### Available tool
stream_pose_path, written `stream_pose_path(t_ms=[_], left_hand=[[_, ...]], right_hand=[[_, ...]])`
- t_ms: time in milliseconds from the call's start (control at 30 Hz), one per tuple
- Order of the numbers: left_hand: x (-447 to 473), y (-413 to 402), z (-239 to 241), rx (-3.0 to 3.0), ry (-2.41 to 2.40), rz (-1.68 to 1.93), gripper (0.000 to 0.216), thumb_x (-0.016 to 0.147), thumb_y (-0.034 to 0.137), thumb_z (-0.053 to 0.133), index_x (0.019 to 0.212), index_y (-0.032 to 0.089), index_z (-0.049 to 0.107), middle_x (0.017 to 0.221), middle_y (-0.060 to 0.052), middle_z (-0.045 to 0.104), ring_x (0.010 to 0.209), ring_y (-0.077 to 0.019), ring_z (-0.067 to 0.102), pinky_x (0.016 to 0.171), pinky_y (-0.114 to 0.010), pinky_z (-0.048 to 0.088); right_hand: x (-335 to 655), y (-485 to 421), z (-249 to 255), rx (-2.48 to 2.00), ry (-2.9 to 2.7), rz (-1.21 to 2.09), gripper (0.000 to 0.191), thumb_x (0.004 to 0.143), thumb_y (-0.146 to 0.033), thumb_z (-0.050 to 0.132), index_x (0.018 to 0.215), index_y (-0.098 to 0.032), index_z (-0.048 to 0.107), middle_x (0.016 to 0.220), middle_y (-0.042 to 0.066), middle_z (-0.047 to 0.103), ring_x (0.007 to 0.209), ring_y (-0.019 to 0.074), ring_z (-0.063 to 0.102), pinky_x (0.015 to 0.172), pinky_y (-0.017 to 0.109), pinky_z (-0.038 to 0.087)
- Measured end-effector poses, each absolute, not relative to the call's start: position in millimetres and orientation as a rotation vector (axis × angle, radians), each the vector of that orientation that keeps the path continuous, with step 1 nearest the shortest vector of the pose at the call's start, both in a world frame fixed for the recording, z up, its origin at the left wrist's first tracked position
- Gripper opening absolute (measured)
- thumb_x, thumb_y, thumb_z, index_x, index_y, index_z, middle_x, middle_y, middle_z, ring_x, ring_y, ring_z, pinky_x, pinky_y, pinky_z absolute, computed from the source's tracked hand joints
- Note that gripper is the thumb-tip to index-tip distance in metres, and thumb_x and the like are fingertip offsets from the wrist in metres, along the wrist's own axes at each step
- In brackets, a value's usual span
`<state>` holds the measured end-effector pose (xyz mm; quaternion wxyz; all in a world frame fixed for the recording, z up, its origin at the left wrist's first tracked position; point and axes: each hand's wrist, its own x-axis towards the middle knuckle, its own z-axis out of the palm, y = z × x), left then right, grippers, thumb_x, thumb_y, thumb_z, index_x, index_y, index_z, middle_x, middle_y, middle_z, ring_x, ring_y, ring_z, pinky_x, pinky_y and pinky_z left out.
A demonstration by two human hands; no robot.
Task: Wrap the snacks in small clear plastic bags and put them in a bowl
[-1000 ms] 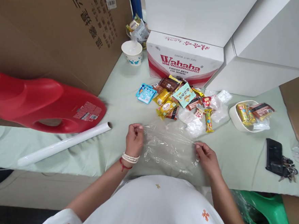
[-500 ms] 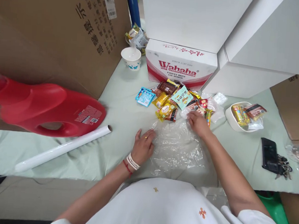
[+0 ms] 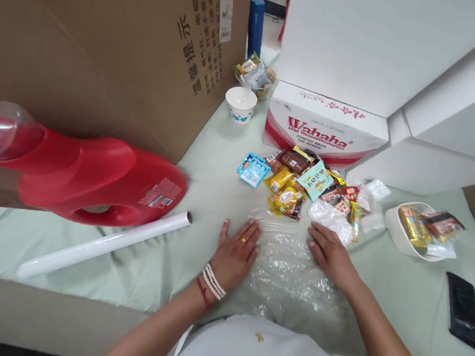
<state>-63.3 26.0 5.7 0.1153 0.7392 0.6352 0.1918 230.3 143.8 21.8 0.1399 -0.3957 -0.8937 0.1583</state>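
Note:
A clear plastic bag [image 3: 286, 268] lies flat and crinkled on the green tablecloth in front of me. My left hand [image 3: 235, 254] rests on its left edge, palm down with the fingers stretched out. On the opposite edge lies my right hand [image 3: 332, 255], its fingers extended and touching the plastic. Just beyond the bag is a heap of wrapped snacks [image 3: 287, 198], with a pale green packet [image 3: 315, 180] on top and blue packets [image 3: 255, 171] at its left. A crumpled piece of clear plastic [image 3: 332, 220] sits by my right fingertips.
To the left lie a red jug [image 3: 111, 180] and a white roll [image 3: 106, 245], before a cardboard box [image 3: 108, 55]. A Wahaha carton [image 3: 326, 130] and paper cup [image 3: 241, 105] stand behind. At right are a white bowl of snacks [image 3: 394, 232] and a black phone [image 3: 462, 307].
My right hand has drawn back from the crumpled plastic beside the snacks and now lies flat on the bag's edge. The view has shifted, so things appear further right and lower.

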Motion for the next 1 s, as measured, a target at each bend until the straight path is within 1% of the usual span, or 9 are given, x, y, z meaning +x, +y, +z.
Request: stream_pose_path(t_ms=[100, 200, 367, 467, 567, 700, 833, 967, 1000], left_hand=[[-66, 27, 6, 2.202, 1.842, 0.56, 0.047, 0.104, 0.035, 0.046, 0.148, 0.018, 0.05, 0.156, -0.013, 0.051, 0.147, -0.0242, 0.046, 0.129, -0.057, -0.011], [-66, 28, 7, 2.203, 1.852, 0.589, 0.047, 0.104, 0.035, 0.045, 0.148, 0.018, 0.05, 0.156, -0.012, 0.053, 0.147, -0.0222, 0.046, 0.129, -0.052, -0.015], [-69, 28, 5, 2.211, 1.841, 0.633, 0.047, 0.104, 0.033, 0.046, 0.148, 0.018, 0.051, 0.154, -0.012, 0.055, 0.146, -0.0226, 0.048, 0.13, -0.054, -0.011], [-70, 28, 3, 2.205, 1.835, 0.63, 0.046, 0.104, 0.032, 0.046, 0.147, 0.018, 0.051, 0.154, -0.012, 0.055, 0.147, -0.0219, 0.047, 0.13, -0.054, -0.01], [-70, 27, 1, 2.185, 1.847, 0.621, 0.045, 0.103, 0.031, 0.047, 0.146, 0.018, 0.052, 0.153, -0.011, 0.056, 0.147, -0.0215, 0.047, 0.131, -0.054, -0.008], [-70, 28, 1, 2.168, 1.861, 0.626, 0.044, 0.103, 0.033, 0.047, 0.144, 0.019, 0.055, 0.15, -0.01, 0.059, 0.144, -0.0222, 0.049, 0.131, -0.054, -0.008], [-71, 28, 2, 2.162, 1.843, 0.662, 0.043, 0.103, 0.032, 0.047, 0.143, 0.02, 0.056, 0.149, -0.011, 0.06, 0.142, -0.0231, 0.053, 0.132, -0.054, -0.005], [-71, 30, 2, 2.142, 1.856, 0.72, 0.042, 0.102, 0.031, 0.049, 0.141, 0.02, 0.058, 0.146, -0.013, 0.062, 0.139, -0.025, 0.056, 0.131, -0.054, 0.0], [-71, 30, 1, 2.141, 1.861, 0.728, 0.041, 0.102, 0.031, 0.05, 0.141, 0.02, 0.058, 0.146, -0.013, 0.062, 0.138, -0.0252, 0.057, 0.131, -0.054, 0.001]], right_hand=[[214, 168, 49, -1.096, -2.584, 0.498, 0.027, 0.104, -0.033, 0.052, 0.108, -0.02, 0.074, 0.122, 0.013, 0.072, 0.11, 0.0274, 0.067, 0.095, 0.043, 0.055], [149, 213, 91, -1.049, -2.617, 0.475, 0.029, 0.106, -0.032, 0.046, 0.112, -0.021, 0.071, 0.106, 0.011, 0.073, 0.097, 0.0252, 0.069, 0.087, 0.039, 0.054], [-21, 309, 115, -1.026, -2.853, 0.247, 0.04, 0.101, -0.025, 0.049, 0.138, -0.013, 0.057, 0.129, 0.018, 0.063, 0.107, 0.0309, 0.065, 0.089, 0.04, 0.051], [-105, 362, 102, -1.11, -2.819, 0.147, 0.044, 0.099, -0.016, 0.048, 0.142, -0.01, 0.05, 0.142, 0.021, 0.052, 0.113, 0.0314, 0.061, 0.091, 0.04, 0.049], [-147, 397, 85, -1.261, -2.773, 0.145, 0.042, 0.1, -0.01, 0.042, 0.142, -0.012, 0.05, 0.142, 0.02, 0.052, 0.115, 0.0299, 0.06, 0.09, 0.039, 0.049], [-146, 397, 74, -1.3, -2.786, 0.199, 0.038, 0.104, -0.01, 0.031, 0.13, -0.015, 0.06, 0.128, 0.017, 0.062, 0.105, 0.0277, 0.065, 0.086, 0.037, 0.048], [-101, 340, 78, -1.107, -2.779, 0.261, 0.034, 0.107, -0.021, 0.035, 0.128, -0.015, 0.06, 0.119, 0.016, 0.066, 0.1, 0.027, 0.065, 0.083, 0.034, 0.049], [-13, 259, 88, -0.941, -2.513, 0.618, 0.032, 0.107, -0.031, 0.038, 0.13, -0.022, 0.058, 0.117, 0.012, 0.068, 0.105, 0.0261, 0.065, 0.088, 0.037, 0.052], [14, 241, 92, -0.944, -2.372, 0.741, 0.029, 0.107, -0.034, 0.039, 0.125, -0.024, 0.059, 0.105, 0.009, 0.07, 0.095, 0.0242, 0.066, 0.083, 0.037, 0.053]])
